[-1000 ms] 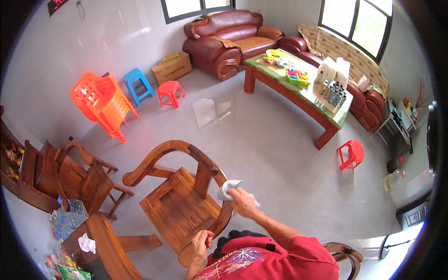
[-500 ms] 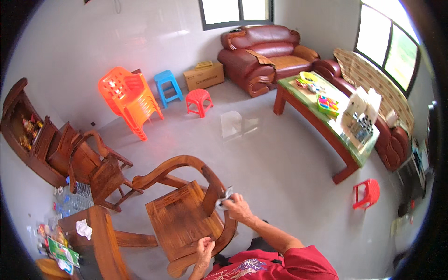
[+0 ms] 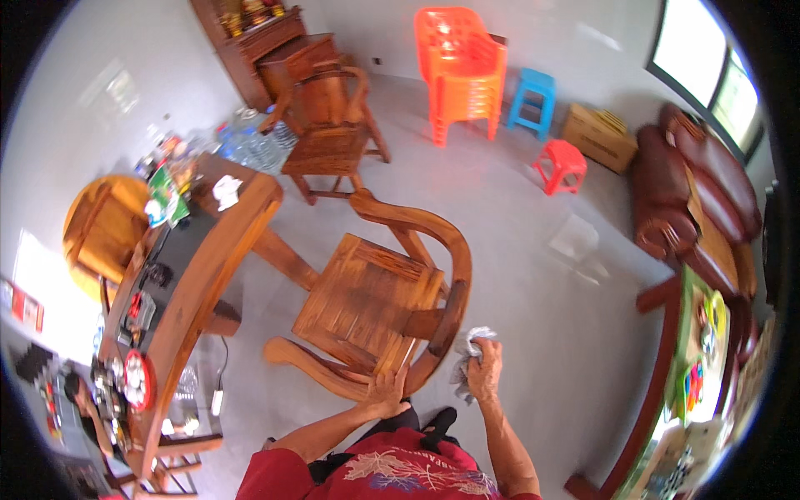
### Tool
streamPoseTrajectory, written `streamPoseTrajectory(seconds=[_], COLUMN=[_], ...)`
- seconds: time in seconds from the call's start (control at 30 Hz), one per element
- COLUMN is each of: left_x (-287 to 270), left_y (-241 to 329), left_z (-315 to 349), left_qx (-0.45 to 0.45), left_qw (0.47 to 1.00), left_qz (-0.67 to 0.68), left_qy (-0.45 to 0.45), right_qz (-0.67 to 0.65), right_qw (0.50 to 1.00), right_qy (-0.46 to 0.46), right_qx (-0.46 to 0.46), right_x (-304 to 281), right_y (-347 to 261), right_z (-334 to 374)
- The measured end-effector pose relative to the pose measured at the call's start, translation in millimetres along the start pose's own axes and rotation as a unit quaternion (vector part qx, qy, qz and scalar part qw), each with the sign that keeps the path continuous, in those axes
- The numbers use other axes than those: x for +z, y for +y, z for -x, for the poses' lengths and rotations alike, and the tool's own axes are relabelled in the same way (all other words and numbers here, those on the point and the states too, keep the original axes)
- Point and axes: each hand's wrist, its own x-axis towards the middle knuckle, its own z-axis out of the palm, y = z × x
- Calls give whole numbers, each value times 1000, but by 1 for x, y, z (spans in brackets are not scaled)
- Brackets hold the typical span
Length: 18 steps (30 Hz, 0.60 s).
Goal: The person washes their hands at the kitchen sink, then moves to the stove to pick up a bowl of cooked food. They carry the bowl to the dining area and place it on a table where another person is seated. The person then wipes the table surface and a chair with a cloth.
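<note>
A wooden armchair with a curved top rail stands before me, its seat toward the left. Over its near armrest lies my left hand, fingers bent around the wood. Just right of the chair's back, my right hand is closed on a crumpled grey-white cloth. The cloth hangs beside the rail, and a small gap seems to separate them.
At left is a long wooden tea table bearing a tissue, packets and a red tray. Farther back stand another wooden chair, orange stacked chairs, a blue stool and a red stool. A sofa and green-topped table are right.
My view has swung left, bringing more of the tea table in. The right hand with the cloth has come off the chair's back rail. My left hand now lies over the near armrest.
</note>
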Motion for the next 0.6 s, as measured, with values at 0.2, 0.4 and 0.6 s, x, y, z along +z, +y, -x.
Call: streamPoseTrajectory(seconds=[0.2,0.4,0.6], left_x=[21,11,-6], left_y=[5,19,25], left_z=[-14,4,7], left_qx=[62,36,143], left_qw=[996,993,936], left_qz=[10,-44,-147], left_qy=[68,104,285], right_qz=[31,79,1], right_qw=[990,980,957], right_qy=[-15,-77,-232], right_qx=[-136,-163,-172], right_x=[-3,14,-20], right_y=[-12,4,41], right_z=[-74,-105,-115])
